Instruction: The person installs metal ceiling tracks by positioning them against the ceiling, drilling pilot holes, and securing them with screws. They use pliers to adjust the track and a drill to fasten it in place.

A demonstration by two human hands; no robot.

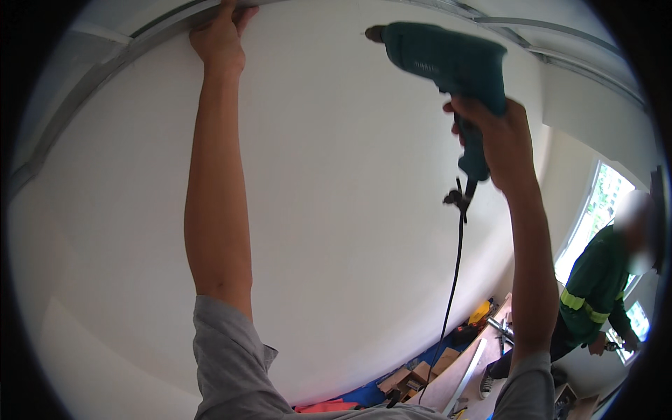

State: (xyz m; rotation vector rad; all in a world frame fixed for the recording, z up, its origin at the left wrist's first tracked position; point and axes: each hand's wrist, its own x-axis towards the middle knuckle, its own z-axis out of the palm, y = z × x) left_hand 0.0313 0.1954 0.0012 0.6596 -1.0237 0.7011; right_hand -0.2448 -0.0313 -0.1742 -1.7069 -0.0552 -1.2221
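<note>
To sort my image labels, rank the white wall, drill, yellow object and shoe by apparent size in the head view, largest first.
1. White wall
2. Drill
3. Yellow object and shoe: too alike to rank

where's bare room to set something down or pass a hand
Passing a hand: before the white wall, between left forearm and the drill with its cord. Setting down: the board strip between cardboard boxes and metal bar looks bare. Crowded: the board's far end, with tools.
</note>
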